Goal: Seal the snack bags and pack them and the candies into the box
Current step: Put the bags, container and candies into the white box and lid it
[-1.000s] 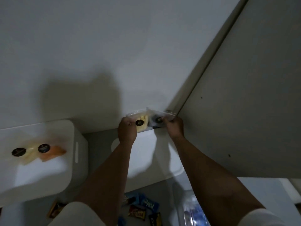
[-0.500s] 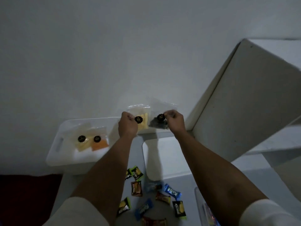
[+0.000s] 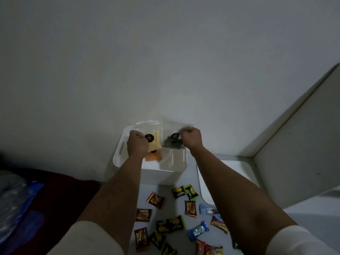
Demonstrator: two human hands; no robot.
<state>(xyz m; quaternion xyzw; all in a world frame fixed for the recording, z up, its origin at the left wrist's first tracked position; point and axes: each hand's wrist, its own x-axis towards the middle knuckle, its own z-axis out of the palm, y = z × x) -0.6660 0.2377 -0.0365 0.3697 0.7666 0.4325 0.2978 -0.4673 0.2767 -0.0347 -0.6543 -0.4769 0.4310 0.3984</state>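
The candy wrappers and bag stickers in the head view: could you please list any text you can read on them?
"Kalpa", roughly, on the blue candy; blurred, so uncertain.
Upside-down lettering on the brown candy and the green candy; too blurred to spell.
Black stickers on the yellow snack bag and the dark snack bag: print too small to read.

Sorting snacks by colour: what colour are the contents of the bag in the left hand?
Pale yellow snack bag, black round sticker; head view.
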